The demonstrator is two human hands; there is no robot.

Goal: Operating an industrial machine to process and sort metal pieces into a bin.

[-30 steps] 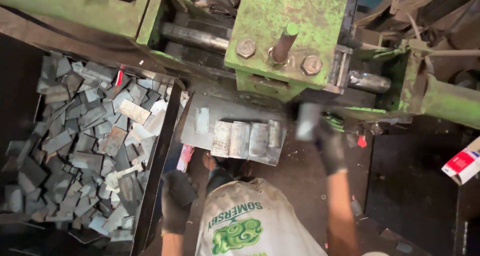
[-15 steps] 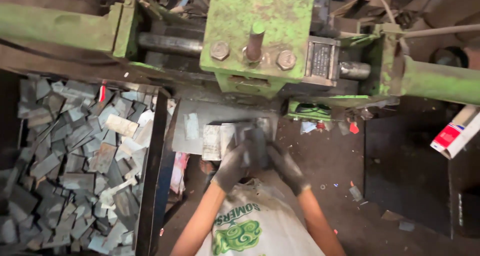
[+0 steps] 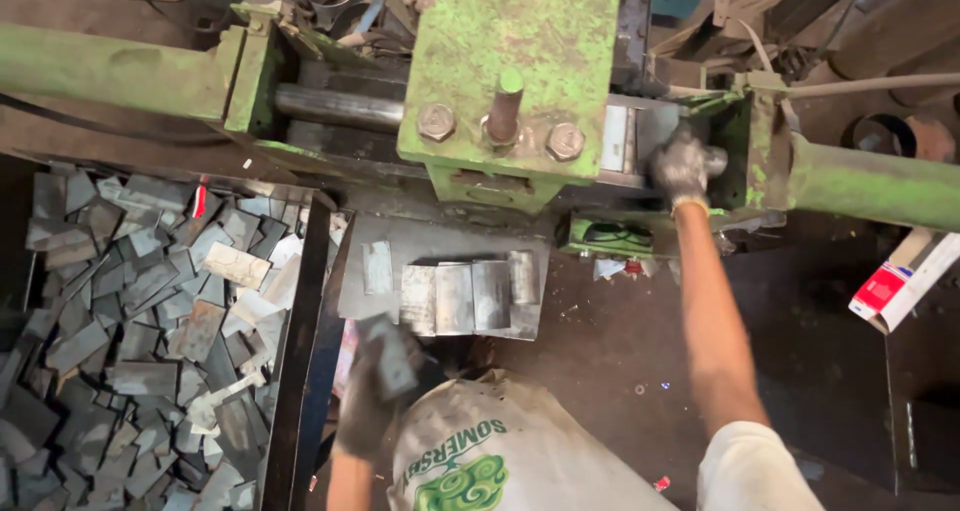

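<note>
Metal blank point(image 3: 392, 356), a small flat grey plate, is in the left hand point(image 3: 372, 403) down low near the person's chest, just right of the dark edge of the scrap bin point(image 3: 305, 351). The gloved fingers point(image 3: 365, 371) are wrapped around it from below, so they're closed and pinching the plate. It's blurry, but its long axis looks to run roughly up and away from the body, tilted a bit left.

The right hand point(image 3: 682, 166) is way off on the other side, arm stretched out to the green press point(image 3: 520, 71), with its gloved fingers curled around a small round knob or lever end in the opening on the machine's right side. It looks like a closed grip, though I can't make out each finger.

Key layout: the row of blanks point(image 3: 465, 296) lies side by side on the steel surface point(image 3: 375, 236) below the press head, directly up and slightly right of the left hand, long axes pointing toward the machine. So the left hand is clearly the nearer one to that row and to the bin, while the right is well apart from both.

The bin to the left is heaped with similar grey offcuts point(image 3: 130, 301). A red and white box point(image 3: 905, 281) sits far right on the floor, well away from everything.
</note>
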